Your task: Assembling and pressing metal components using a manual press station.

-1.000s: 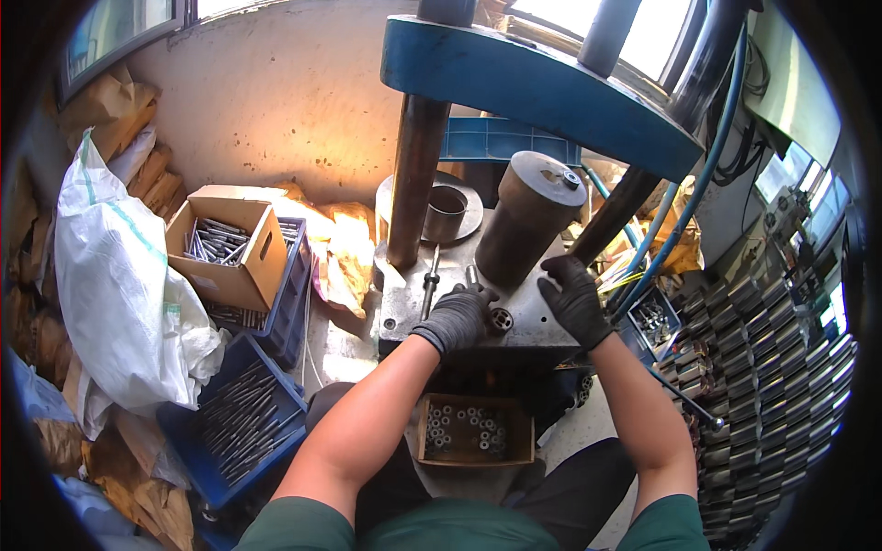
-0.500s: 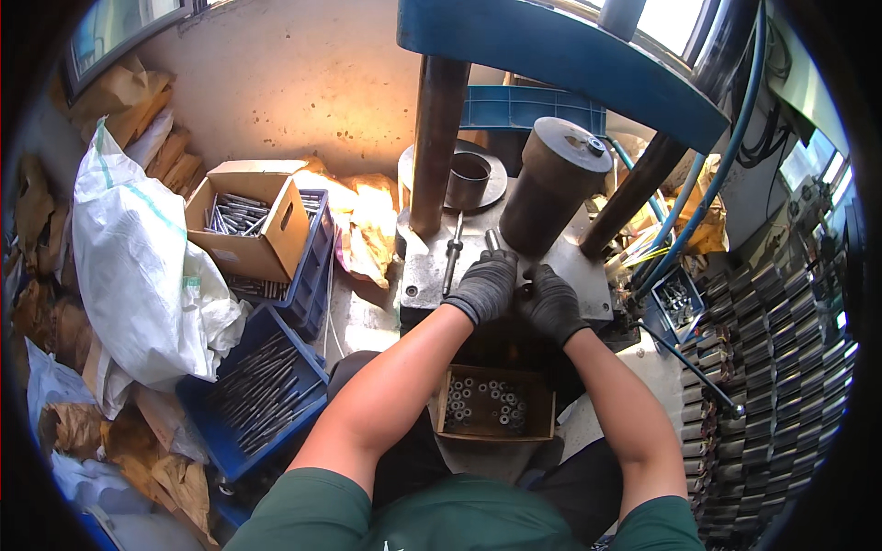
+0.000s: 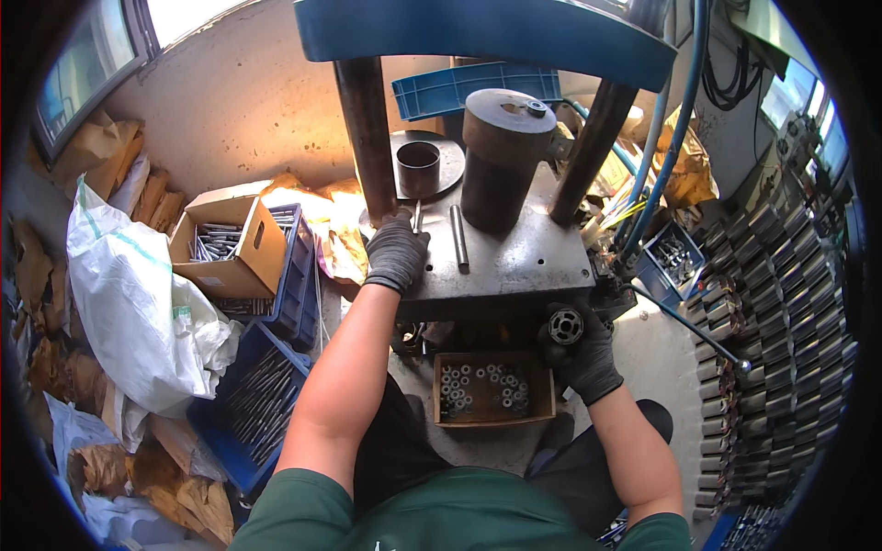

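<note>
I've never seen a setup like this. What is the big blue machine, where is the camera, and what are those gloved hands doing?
The picture comes from a camera worn on the person's head, looking down, so the two arms rising from the bottom edge are their own. The wide lens bends straight edges near the rim.

In front stands a press-like machine: a blue frame on dark columns above a steel plate. On the plate are a thick dark cylinder, a short ring-shaped sleeve and a thin metal rod.

The left hand, gloved, rests on the plate's left side, at a second thin rod. The right hand, also gloved, holds a small round metal part with holes below the plate's edge.

Under the plate sits a small box of ring-shaped pieces. To the left are a cardboard box and blue crates of rods.
</note>
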A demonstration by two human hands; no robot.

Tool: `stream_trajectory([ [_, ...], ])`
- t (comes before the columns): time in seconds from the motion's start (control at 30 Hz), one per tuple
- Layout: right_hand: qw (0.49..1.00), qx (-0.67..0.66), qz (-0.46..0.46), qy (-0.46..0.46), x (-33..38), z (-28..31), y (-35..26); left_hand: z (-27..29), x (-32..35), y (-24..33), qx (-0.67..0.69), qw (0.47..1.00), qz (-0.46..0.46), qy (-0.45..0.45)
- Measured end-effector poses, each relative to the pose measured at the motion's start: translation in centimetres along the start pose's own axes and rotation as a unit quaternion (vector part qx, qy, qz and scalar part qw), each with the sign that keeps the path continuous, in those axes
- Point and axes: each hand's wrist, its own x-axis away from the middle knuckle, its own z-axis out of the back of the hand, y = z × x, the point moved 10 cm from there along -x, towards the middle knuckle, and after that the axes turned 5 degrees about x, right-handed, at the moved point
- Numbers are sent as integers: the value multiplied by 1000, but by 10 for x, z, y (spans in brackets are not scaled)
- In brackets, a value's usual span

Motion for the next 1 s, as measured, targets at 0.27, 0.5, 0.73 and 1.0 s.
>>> stream_trajectory([
  [0.27,999,-11,50,11,22,-13,-13,-21,-13,-30,212,973,71,-65],
  [0.5,990,10,136,-29,49,-13,-21,25,78,82,558,806,-125,-155],
  [0.73,992,-46,109,40,48,-6,-11,7,158,161,694,628,-26,-352],
  [1.0,980,8,161,112,48,-5,-26,3,160,161,671,673,-36,-310],
])
